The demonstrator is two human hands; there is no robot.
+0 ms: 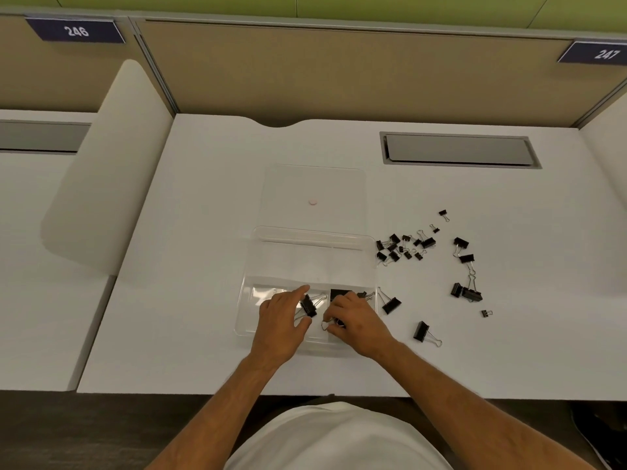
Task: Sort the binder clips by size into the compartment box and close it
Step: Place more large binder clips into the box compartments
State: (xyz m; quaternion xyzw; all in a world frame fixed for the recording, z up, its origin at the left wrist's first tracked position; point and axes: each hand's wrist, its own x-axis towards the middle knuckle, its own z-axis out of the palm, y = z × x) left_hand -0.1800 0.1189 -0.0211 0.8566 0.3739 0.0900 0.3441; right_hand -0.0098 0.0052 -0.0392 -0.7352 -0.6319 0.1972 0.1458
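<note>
Left hand (283,320) thumb and forefinger spread around large binder clip (308,305), pinch unclear. Right hand (353,320) fingers curled on clip with wire loop (330,324). Both over near row of clear compartment box (247,300), frame centre; lid (315,184) open behind. Loose clips (403,247) scattered right on white desk (203,232).

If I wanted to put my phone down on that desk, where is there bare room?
Bare desk lies left of the clear box, up to the side divider, and along the front edge. It is crowded right of the box, where loose binder clips lie scattered, and inside the box, where the left hand and right hand work.
</note>
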